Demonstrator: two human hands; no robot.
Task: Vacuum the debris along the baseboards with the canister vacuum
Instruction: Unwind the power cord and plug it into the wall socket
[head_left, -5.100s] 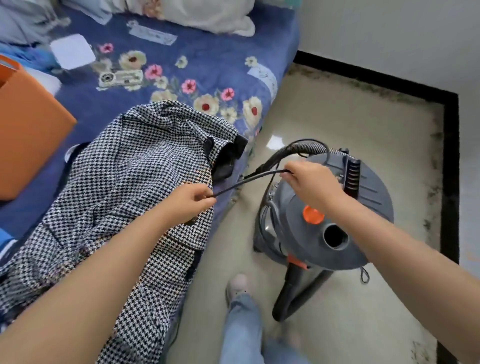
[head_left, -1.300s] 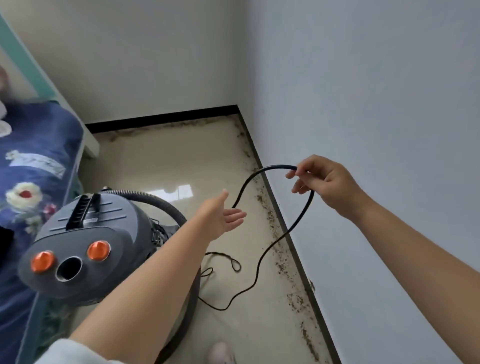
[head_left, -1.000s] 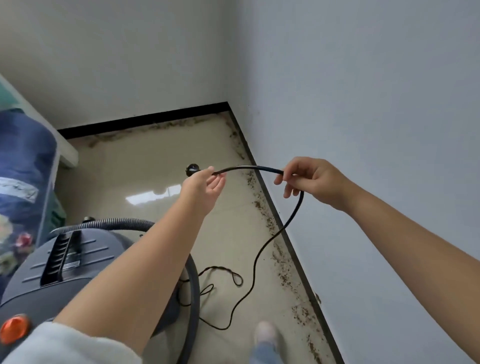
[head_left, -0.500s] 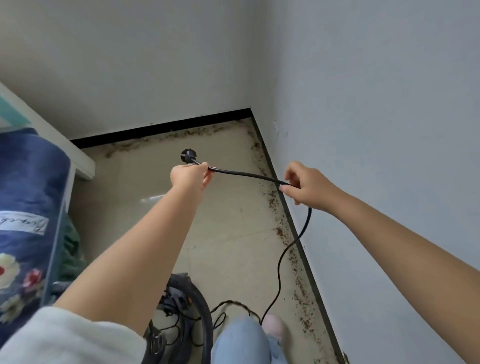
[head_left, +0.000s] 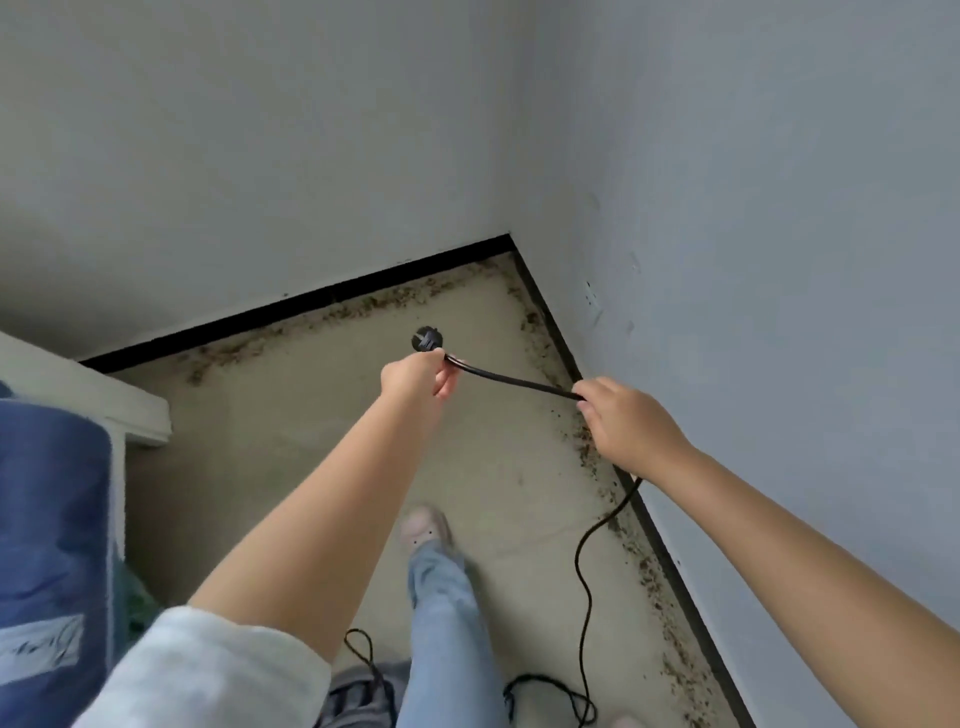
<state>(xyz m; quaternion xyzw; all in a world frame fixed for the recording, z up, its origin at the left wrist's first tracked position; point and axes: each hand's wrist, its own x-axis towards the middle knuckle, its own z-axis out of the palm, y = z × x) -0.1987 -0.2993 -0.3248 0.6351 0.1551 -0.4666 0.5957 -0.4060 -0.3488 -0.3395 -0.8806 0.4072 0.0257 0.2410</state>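
Now plug (head_left: 427, 340) toward corner, cord (head_left: 514, 383) level.

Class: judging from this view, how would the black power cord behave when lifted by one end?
Probably floppy: the cord snakes and loops on the floor. Likely light: the left hand and right hand hold it easily, sagging slightly between.

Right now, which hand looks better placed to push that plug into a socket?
Probably the left hand: it grips the cord right behind the plug, so it steers the prongs. The right hand holds the cord farther back. No socket shows.
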